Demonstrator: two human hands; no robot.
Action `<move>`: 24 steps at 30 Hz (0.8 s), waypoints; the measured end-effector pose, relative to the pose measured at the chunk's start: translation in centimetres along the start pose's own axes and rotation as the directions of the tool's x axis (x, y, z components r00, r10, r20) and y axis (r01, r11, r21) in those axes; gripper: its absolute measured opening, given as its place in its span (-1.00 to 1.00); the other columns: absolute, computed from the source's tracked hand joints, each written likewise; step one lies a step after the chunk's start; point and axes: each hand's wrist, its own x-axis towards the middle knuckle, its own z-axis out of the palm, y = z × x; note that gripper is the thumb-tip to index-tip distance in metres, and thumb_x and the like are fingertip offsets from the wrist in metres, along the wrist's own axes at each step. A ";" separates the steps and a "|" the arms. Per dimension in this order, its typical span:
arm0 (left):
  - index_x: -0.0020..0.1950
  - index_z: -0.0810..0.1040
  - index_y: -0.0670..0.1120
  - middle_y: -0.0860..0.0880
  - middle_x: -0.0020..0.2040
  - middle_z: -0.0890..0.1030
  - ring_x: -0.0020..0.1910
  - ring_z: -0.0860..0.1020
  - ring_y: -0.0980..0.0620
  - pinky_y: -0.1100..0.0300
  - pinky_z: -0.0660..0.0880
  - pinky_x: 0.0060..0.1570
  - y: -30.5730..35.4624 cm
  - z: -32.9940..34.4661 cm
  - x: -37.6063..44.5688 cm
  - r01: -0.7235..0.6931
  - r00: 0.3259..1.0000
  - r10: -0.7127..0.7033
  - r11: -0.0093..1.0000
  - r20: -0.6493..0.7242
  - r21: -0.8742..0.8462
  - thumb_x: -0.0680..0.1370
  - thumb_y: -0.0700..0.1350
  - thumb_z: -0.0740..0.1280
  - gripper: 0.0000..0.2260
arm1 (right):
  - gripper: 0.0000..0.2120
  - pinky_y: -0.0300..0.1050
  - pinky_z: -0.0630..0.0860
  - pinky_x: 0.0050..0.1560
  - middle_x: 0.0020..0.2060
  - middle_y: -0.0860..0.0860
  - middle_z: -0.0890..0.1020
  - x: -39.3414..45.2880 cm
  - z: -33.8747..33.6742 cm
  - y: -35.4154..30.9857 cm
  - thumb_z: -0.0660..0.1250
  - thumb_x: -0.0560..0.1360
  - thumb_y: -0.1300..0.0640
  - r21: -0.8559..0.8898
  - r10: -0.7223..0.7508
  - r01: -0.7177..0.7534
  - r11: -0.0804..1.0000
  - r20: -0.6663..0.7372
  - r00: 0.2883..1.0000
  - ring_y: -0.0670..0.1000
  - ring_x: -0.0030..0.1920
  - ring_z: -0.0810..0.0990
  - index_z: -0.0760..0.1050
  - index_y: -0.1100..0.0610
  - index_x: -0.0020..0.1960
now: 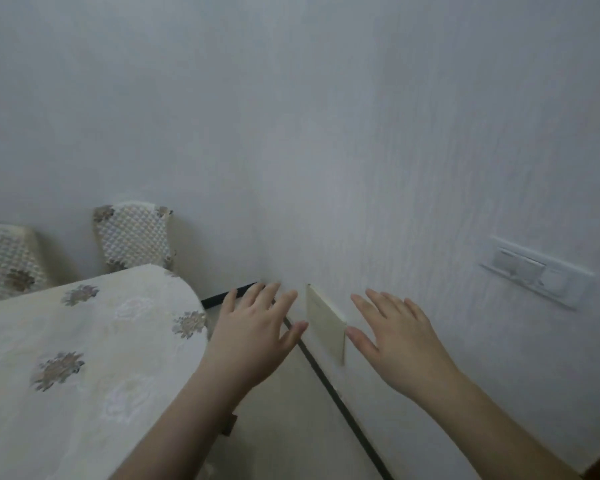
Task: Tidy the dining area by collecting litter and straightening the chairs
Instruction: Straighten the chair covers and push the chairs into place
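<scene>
Reaching forward with palms down, the left hand (253, 336) and right hand (397, 344) are held out toward the wall (326, 133), fingers (271, 292) spread wide and nothing gripped. Two chairs (134, 237) are seen at the far side of the cloth-covered counter (84, 341), backs near the wall. A switch plate (537, 271) is mounted on the wall right of the hands
</scene>
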 end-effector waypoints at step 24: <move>0.51 0.20 0.17 0.09 0.48 0.30 0.48 0.18 0.04 -0.04 0.02 0.44 -15.1 10.5 19.4 0.348 0.937 -0.349 0.937 0.016 0.036 0.61 0.22 -0.11 -0.52 | -0.24 -0.02 -0.06 0.47 0.53 -0.02 0.18 31.2 8.8 -3.4 -0.42 0.45 -0.32 0.072 -0.277 0.275 0.959 0.009 0.961 0.00 0.50 0.11 0.01 -0.07 0.55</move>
